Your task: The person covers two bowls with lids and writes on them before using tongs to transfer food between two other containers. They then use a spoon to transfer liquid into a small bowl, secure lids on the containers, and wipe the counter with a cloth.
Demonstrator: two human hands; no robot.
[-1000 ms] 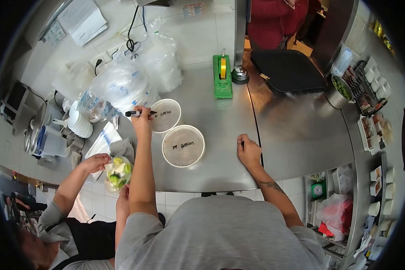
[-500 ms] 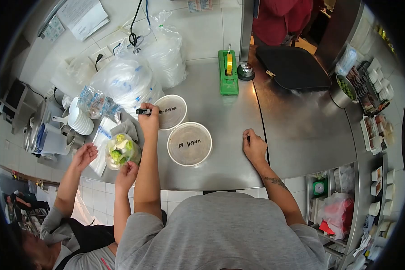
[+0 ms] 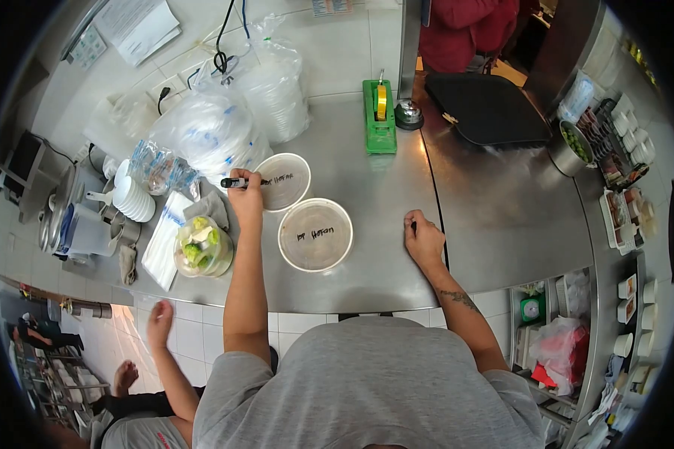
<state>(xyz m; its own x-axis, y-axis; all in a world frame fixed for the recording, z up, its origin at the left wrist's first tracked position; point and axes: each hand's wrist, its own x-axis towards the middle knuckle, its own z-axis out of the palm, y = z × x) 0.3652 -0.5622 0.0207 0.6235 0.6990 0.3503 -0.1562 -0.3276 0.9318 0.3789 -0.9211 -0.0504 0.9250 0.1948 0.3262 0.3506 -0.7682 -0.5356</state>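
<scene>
My left hand (image 3: 245, 196) is closed around a black marker (image 3: 234, 182), at the left edge of a round lid (image 3: 283, 196) with black handwriting. Just in front of that lid lies a second round lid (image 3: 315, 251), also written on in black. On the steel counter to the right rests my right hand (image 3: 424, 241), its fingers curled around a small dark object that I cannot make out, perhaps a cap. Left of my left forearm stands a clear container (image 3: 202, 248) with broccoli and other pale pieces.
Bagged plastic containers (image 3: 213, 135) and white cups (image 3: 133, 198) crowd the back left. Behind the lids stand a green tape dispenser (image 3: 380, 120) and a bell (image 3: 408, 114). A black tray (image 3: 490, 108) lies back right. A co-worker's hand (image 3: 159, 323) is at lower left.
The co-worker's hands have moved away from the broccoli container, down and left. My left hand has shifted slightly left with the marker, and more writing shows on the far lid.
</scene>
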